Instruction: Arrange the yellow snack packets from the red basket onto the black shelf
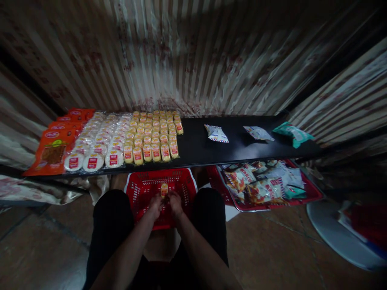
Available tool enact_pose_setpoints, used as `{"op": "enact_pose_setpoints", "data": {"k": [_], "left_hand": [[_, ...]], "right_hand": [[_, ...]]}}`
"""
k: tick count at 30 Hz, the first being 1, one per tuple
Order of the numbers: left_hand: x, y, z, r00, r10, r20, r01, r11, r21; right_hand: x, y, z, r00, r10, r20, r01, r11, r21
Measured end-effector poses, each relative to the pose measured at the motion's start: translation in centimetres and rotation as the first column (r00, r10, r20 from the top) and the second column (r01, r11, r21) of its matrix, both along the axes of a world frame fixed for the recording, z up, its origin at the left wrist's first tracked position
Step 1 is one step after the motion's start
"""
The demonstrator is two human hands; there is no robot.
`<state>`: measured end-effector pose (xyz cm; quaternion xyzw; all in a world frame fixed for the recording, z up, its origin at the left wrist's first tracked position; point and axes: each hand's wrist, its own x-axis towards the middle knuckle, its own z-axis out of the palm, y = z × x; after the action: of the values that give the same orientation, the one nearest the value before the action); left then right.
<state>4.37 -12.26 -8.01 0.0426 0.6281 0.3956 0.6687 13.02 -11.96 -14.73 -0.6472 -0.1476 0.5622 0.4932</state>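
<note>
My left hand point(156, 204) and my right hand point(174, 202) meet over a red plastic basket point(140, 175) between my knees. Pinched upright between them is a small yellow wrapped snack cake point(164, 190) with a red and white label; the fingertips are dim and partly hidden. Matching yellow snack cakes point(147, 153) stand in close rows on the black shelf point(193, 151) just beyond the basket. Left of those lie rows of round white wrapped cakes point(93, 162), then orange snack bags point(53, 147) at the shelf's left end.
On the shelf's right half lie two white packets, one nearer point(217, 133) and one farther right point(258, 133), and a teal packet point(293, 133). Below, a second red basket point(311, 191) holds several snack bags point(266, 189). A grey round stool point(329, 231) stands at right. Striped curtains point(181, 60) hang behind.
</note>
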Motion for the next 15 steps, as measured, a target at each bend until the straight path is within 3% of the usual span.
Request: {"op": "enact_pose_setpoints", "data": {"k": [3, 9, 15], "left_hand": [[0.1, -0.8, 0.5, 1.000, 0.003, 0.015, -0.003, 0.999, 0.044], [0.3, -1.8, 1.5, 0.995, 0.094, 0.028, -0.098, 0.982, 0.162], [0.4, -2.6, 1.4, 0.996, 0.016, -0.082, 0.003, 0.973, 0.229]], "right_hand": [[0.2, -0.8, 0.5, 0.999, 0.005, -0.051, -0.001, 0.997, 0.078], [0.8, -2.2, 1.7, 0.994, 0.105, -0.003, -0.102, 0.971, 0.217], [1.1, -3.1, 2.6, 0.993, 0.101, 0.063, -0.115, 0.951, 0.286]]}}
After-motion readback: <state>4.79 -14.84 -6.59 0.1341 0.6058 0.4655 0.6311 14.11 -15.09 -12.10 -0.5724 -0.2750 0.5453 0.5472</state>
